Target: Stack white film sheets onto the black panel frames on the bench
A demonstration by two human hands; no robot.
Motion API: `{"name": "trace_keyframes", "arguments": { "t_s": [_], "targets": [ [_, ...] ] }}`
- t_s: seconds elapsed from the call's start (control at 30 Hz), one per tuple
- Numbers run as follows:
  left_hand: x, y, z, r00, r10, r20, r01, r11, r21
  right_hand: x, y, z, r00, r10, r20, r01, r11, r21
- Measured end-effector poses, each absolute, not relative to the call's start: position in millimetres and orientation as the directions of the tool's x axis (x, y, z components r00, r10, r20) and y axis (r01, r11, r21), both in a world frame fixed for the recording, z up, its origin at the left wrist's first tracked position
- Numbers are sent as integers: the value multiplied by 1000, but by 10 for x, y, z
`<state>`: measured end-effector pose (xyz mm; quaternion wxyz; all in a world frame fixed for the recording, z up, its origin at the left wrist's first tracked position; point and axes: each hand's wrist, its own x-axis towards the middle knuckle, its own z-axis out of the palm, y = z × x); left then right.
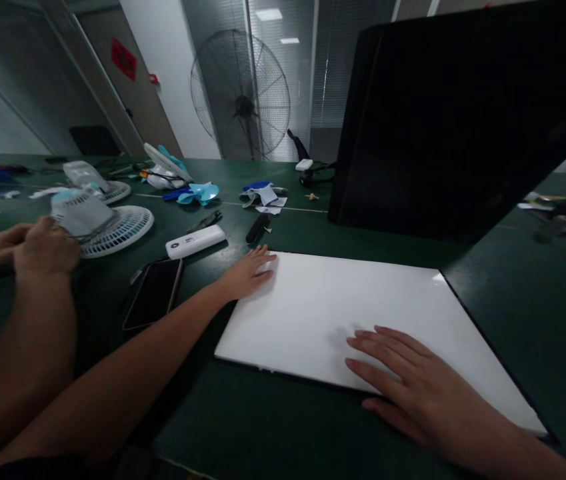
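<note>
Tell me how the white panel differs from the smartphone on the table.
The white panel has a bright face; the smartphone has a dark screen. The white panel is far larger than the smartphone. The left hand rests on the white panel, while no hand is on the smartphone. Both are rectangular and lie flat on the green table.

A glossy rectangular panel — thin, dark along its right edge, with small tabs on its near edge — lies flat, white face up, on the green tabletop.
</note>
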<state>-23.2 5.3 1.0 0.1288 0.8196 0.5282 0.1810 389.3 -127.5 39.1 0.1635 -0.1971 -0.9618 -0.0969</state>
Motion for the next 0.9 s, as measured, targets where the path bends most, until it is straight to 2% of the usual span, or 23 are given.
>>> {"name": "trace_keyframes", "arguments": {
  "t_s": [0.17,0.37,0.7,0.83,0.9],
  "targets": [
    [-232,54,30,357,919,166,808,-393,439,3826,-1408,417,-816,199,543,364,906,215],
    [-200,104,15,285,936,207,739,-352,574,3906,-1495,543,-845,71,530,278,906,320],
    [-331,225,-78,146,961,234,577,-275,769,4185,-1375,559,-845,35,534,298,860,414],
    [-341,217,-73,216,954,207,504,-291,813,4300,-1341,617,-827,9,562,315,835,450],
    [-343,188,-40,265,945,191,516,-306,800,4356,-1362,671,-827,64,559,354,831,429]
  ]
}}
